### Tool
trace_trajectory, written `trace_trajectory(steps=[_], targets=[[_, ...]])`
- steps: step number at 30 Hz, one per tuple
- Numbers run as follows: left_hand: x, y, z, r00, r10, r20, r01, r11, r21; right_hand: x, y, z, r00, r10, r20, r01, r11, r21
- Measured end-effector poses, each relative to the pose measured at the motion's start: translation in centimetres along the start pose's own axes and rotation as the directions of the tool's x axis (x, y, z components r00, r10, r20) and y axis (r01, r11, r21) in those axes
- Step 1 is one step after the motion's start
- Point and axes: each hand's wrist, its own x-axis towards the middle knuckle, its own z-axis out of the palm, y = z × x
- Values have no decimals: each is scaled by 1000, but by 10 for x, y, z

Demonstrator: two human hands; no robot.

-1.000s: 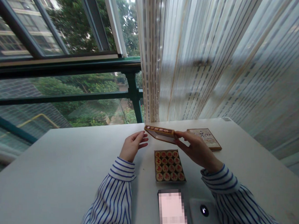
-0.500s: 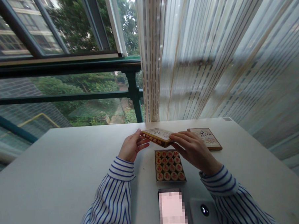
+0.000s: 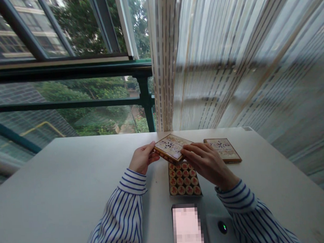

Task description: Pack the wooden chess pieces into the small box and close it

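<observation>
Between my two hands a box lid with dark writing on a pale printed top is held up, tilted, over the far edge of a box of Chinese chess pieces. My left hand pinches the lid's left corner between thumb and fingers. Closed over its right side is my right hand, fingers on top, thumb hidden. The round pieces, marked with red characters, lie in rows in the box on the table. A second printed lid rests flat beyond my right hand.
On the white table, a phone with a blurred screen lies near me, beside a grey device with a dark round lens-like spot. A striped curtain and a window with a green railing stand behind the table.
The lid has turned so its printed top now faces me more. Both hands stay on it, and the box and second lid keep their places.
</observation>
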Motion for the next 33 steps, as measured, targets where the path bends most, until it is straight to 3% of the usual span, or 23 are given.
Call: trace_trajectory(steps=[13, 19, 25, 33], targets=[[-4, 4, 2, 1000, 10, 15, -10, 1000, -5, 0, 4, 2, 1000, 17, 5, -17, 998, 59], [-4, 4, 0, 998, 11, 54, -12, 1000, 14, -2, 11, -6, 990, 137, -37, -133, 986, 103], [-5, 5, -2, 995, 23, 95, -25, 1000, 18, -3, 15, -2, 918, 374, -136, -341, 915, 215], [-6, 5, -2, 990, 51, 134, -53, 999, 10, -4, 17, 1, 824, 566, -9, -517, 760, 394]])
